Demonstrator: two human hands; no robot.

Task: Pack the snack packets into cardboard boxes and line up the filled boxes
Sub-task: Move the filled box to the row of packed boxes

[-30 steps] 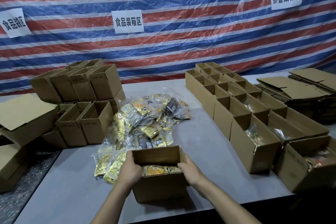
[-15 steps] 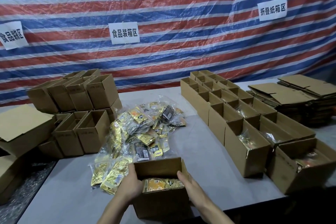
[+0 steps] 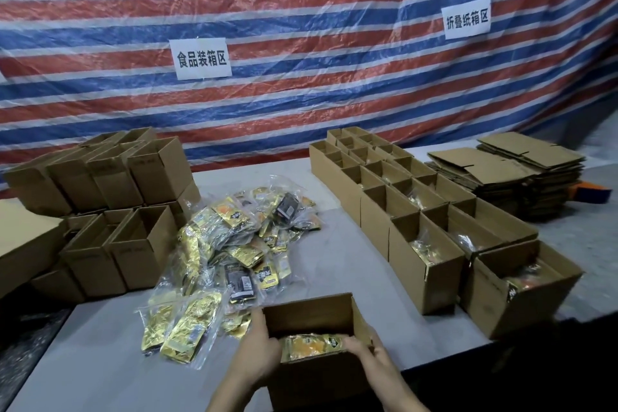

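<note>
- Cardboard box (image 3: pixel 309 313) holding an orange packet (image 3: pixel 311 346) is gripped at its sides by left hand (image 3: pixel 259 346) and right hand (image 3: pixel 369 353).
- Kept level, it should land flush beside the filled boxes (image 3: pixel 423 273) to its right.

Tarp (image 3: pixel 334 104): red, blue and white stripes across the upper frame.
Signs (image 3: pixel 200 58): white, black characters.
Bench (image 3: pixel 337 264): plain pale grey.
Boxes (image 3: pixel 424 281): plain brown cardboard.
Snack packets (image 3: pixel 197 324): mostly shiny gold, some black, some orange, in clear wrap.
Boxed packet (image 3: pixel 311 346): orange-yellow, lower centre.

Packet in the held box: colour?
The packet in the box is gold-yellow with an orange middle and a dark label; head view.
</note>
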